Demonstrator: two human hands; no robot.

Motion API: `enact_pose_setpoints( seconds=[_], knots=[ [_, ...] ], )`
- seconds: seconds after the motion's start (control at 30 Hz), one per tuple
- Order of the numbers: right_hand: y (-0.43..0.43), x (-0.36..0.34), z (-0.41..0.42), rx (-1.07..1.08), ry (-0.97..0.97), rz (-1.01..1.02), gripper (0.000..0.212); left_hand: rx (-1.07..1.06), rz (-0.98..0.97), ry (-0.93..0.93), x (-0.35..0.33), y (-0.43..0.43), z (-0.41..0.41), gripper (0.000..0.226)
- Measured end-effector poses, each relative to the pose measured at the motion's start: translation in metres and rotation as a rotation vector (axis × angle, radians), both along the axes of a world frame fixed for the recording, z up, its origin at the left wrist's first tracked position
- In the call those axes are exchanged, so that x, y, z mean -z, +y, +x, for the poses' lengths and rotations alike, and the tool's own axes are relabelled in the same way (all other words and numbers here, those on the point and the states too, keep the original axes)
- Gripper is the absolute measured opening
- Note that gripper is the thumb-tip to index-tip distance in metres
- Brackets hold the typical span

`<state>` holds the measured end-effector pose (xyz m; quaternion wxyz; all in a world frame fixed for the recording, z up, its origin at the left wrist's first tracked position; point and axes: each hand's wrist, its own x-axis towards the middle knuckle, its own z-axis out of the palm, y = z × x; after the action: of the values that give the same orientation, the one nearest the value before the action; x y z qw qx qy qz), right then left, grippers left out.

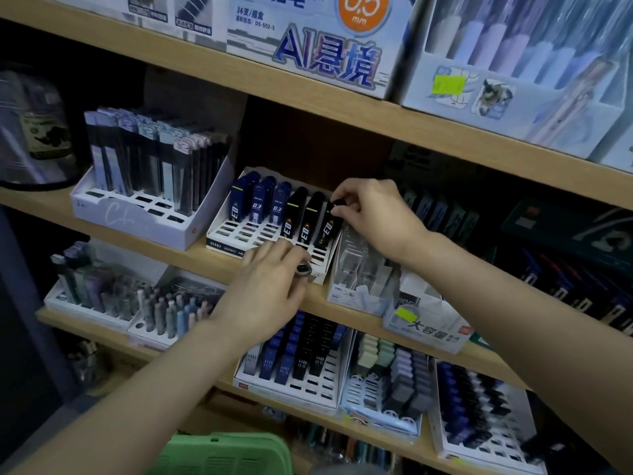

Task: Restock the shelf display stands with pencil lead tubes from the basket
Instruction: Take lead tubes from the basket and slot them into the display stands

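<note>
Three pale wooden shelves (342, 111) hold white slotted stands (239, 231). The right hand (373, 214) pinches a black plastic tube (329, 228); the left hand (270, 296) below grips a dark tube (303, 269).

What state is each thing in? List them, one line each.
Right hand: pinches top of black tube.
black tube: standing in rightmost column of display stand.
Left hand: grips spare tube.
display stand: back rows filled, front slots empty.
basket: contents not visible.

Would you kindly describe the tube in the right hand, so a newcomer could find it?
Find the white slotted display stand on the middle wooden shelf. In its row, take the rightmost black plastic tube, the only one pinched at its cap by the right hand.
</note>
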<state>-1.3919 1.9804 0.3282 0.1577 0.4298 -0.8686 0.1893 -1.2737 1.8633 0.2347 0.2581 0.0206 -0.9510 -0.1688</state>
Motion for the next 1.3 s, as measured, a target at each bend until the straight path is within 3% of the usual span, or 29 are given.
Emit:
enact_pose_setpoints(
  seconds=[0.37, 0.57, 1.13, 1.3],
  knots=[
    [-0.007, -0.01, -0.003, 0.037, 0.035, 0.199, 0.022, -0.031, -0.028, 0.011, 0.004, 0.0, -0.001, 0.034],
    [-0.008, -0.015, -0.004, -0.008, -0.067, 0.164, 0.018, -0.037, -0.033, 0.001, 0.002, 0.0, -0.002, 0.036],
    [-0.014, -0.015, -0.008, 0.012, 0.023, 0.345, 0.026, -0.028, -0.031, -0.004, 0.006, -0.002, -0.001, 0.036],
    [-0.016, -0.013, -0.006, 0.018, -0.069, 0.292, 0.024, -0.007, -0.031, -0.002, 0.007, -0.002, 0.001, 0.037]
  ],
)
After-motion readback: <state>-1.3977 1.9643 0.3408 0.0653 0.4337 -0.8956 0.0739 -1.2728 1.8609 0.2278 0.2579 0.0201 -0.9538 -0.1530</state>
